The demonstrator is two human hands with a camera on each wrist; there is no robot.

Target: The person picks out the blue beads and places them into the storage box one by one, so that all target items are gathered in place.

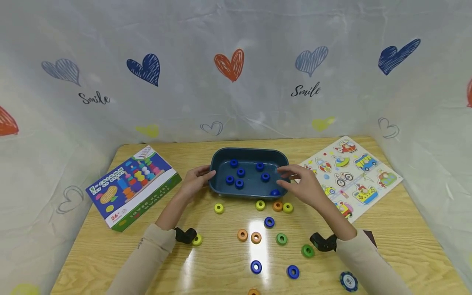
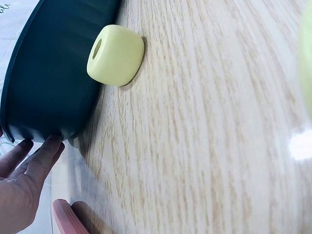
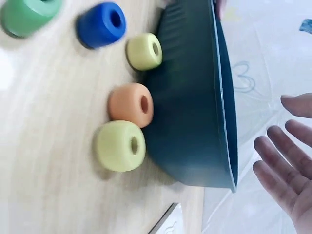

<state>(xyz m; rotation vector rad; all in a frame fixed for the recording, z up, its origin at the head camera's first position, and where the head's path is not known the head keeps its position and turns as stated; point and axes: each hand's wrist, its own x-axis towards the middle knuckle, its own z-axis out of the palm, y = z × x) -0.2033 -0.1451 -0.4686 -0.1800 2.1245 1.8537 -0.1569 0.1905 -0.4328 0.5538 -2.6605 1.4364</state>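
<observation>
A dark teal plastic bin (image 1: pixel 248 196) stands on the table with several blue beads (image 1: pixel 241 172) inside. One blue bead (image 1: pixel 275 192) lies tilted near the bin's front right corner. At the bin's left end, my left hand (image 1: pixel 195 180) touches the outer wall with extended fingers (image 2: pixel 44 156). My right hand (image 1: pixel 304 186) hovers at the right rim, its fingers (image 3: pixel 275 156) spread and holding nothing. Close to the bin's front wall lie an orange bead (image 3: pixel 130 105) and yellow beads (image 3: pixel 120 146). A blue bead (image 1: pixel 269 222) sits nearer me.
More loose beads are scattered forward, including green (image 1: pixel 282 239), orange (image 1: pixel 242 234) and blue (image 1: pixel 293 271). A colourful toy box (image 1: pixel 134 184) lies left, a picture board (image 1: pixel 350 176) right. A poker chip (image 1: pixel 348 281) sits by the right sleeve. A white printed curtain (image 1: pixel 258 110) hangs behind.
</observation>
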